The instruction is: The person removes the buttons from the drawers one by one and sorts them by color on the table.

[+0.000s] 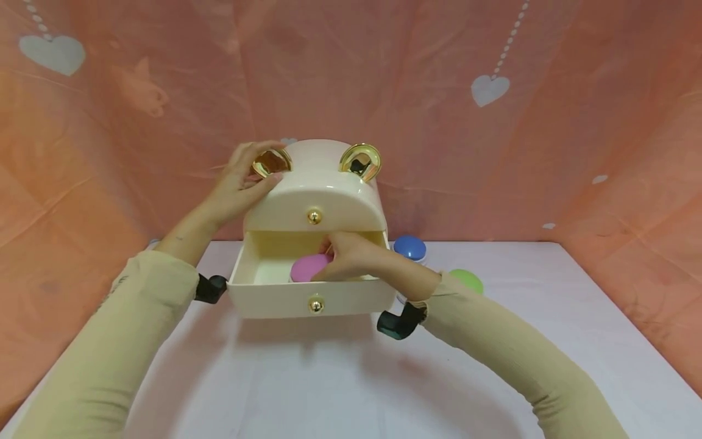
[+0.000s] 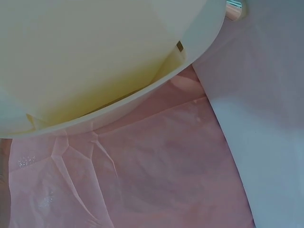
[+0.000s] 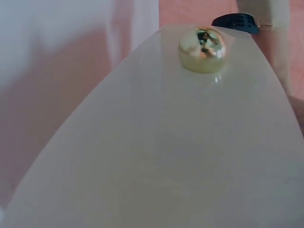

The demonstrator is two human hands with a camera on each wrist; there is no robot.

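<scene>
A cream box with two gold ears and gold knobs stands on the white table; its lower drawer is pulled out. My left hand rests on the box's top left, fingers curled round the left gold ear. Inside the drawer my right hand holds a pink round puff. The right wrist view shows the drawer front and its gold knob close up. The left wrist view shows only the cream box wall against pink cloth.
A blue-lidded jar and a green lid sit on the table just right of the box. Pink cloth with white hearts hangs behind and at both sides. Black wrist straps are near the drawer corners.
</scene>
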